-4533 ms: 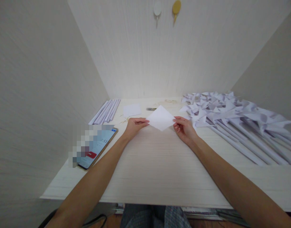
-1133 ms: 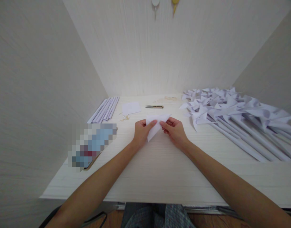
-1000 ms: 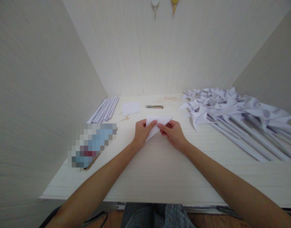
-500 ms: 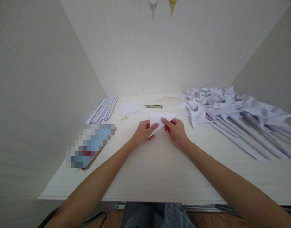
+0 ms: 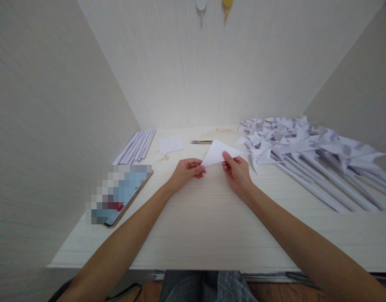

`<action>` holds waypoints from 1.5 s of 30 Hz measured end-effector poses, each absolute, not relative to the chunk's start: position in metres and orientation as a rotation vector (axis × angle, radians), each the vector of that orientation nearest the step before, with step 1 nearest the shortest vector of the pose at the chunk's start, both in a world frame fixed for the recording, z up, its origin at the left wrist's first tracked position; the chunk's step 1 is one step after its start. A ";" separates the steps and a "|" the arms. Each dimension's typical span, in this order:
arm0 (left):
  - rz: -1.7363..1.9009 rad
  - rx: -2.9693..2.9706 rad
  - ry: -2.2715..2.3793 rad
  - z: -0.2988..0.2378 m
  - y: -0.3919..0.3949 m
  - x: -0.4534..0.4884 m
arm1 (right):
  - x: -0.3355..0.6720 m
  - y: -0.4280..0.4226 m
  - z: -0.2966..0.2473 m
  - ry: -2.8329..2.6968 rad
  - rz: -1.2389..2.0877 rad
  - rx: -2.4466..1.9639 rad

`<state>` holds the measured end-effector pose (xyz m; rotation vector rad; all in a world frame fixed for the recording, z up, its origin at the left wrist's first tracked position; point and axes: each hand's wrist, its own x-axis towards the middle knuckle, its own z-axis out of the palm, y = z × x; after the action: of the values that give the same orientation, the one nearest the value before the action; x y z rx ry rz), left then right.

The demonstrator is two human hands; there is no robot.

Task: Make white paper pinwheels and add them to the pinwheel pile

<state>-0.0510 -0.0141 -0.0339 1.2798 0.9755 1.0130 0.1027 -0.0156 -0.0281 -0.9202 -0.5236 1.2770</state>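
Note:
Between my hands is a white sheet of paper (image 5: 215,153), folded into a triangle with its peak pointing away from me. My left hand (image 5: 189,173) pinches its left corner between thumb and fingers. On the right part of the paper, the thumb of my right hand (image 5: 236,168) presses on top while the fingers curl underneath. Both hands are held over the white table (image 5: 199,222). Just beyond the paper lies a pair of thread snips (image 5: 200,142), its right end covered by the paper.
Several rolled paper sticks (image 5: 135,147) lie at the back left, beside a flat stack of white paper (image 5: 171,144). A phone (image 5: 130,197), partly blurred, rests at the left edge. Many paper pinwheels (image 5: 293,142) on sticks are heaped on the right. Walls enclose three sides.
The paper has turned so its long edge runs along my side. My left hand has slid to its left corner, and my right hand has shifted slightly right with it.

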 end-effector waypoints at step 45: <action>1.402 0.835 0.974 -0.026 -0.012 -0.053 | 0.095 -0.033 -0.035 -1.567 1.233 -1.089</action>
<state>-0.0531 -0.0121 -0.0262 0.8346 0.9736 1.4019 0.0946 -0.0334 -0.0353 -1.0893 -1.5671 1.2335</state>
